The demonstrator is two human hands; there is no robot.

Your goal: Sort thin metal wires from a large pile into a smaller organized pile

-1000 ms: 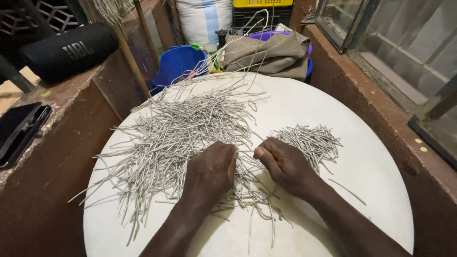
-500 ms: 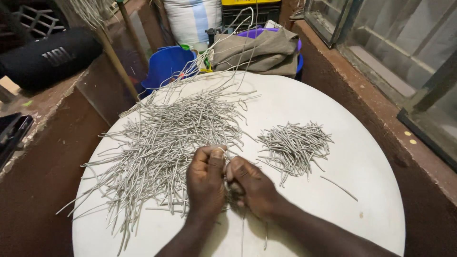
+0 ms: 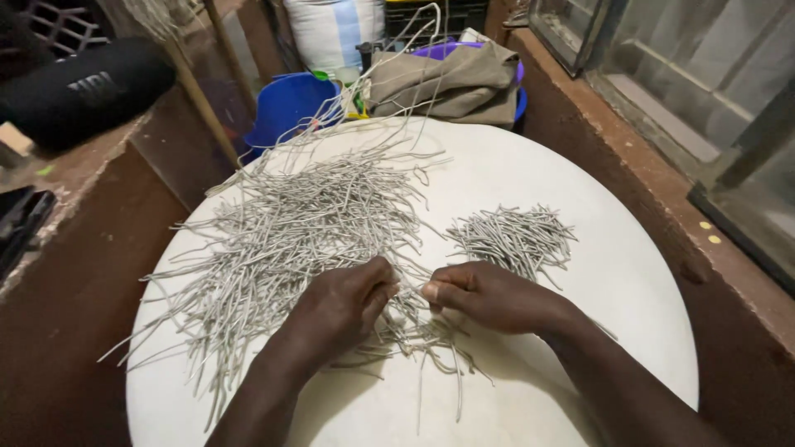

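Note:
A big loose heap of long pale grey cords (image 3: 290,223) covers the left and middle of a round white table (image 3: 596,306). A smaller, tidier pile of short grey cord pieces (image 3: 513,236) lies to the right. My left hand (image 3: 339,310) rests on the near edge of the big heap, fingers curled and pinching strands. My right hand (image 3: 489,294) sits just beside it, thumb and fingers closed on the same grey strands between the two hands.
Beyond the table stand a blue bucket (image 3: 290,103), a folded olive cloth (image 3: 447,79) and a white striped sack (image 3: 335,33). A black cylindrical speaker (image 3: 83,91) lies on the brown ledge at left. A wooden stick (image 3: 195,91) leans there. A window frame (image 3: 662,99) runs along the right.
My hands drew together at the near edge of the heap, then parted slightly, still pinching strands. The view shifted a little left and nearer.

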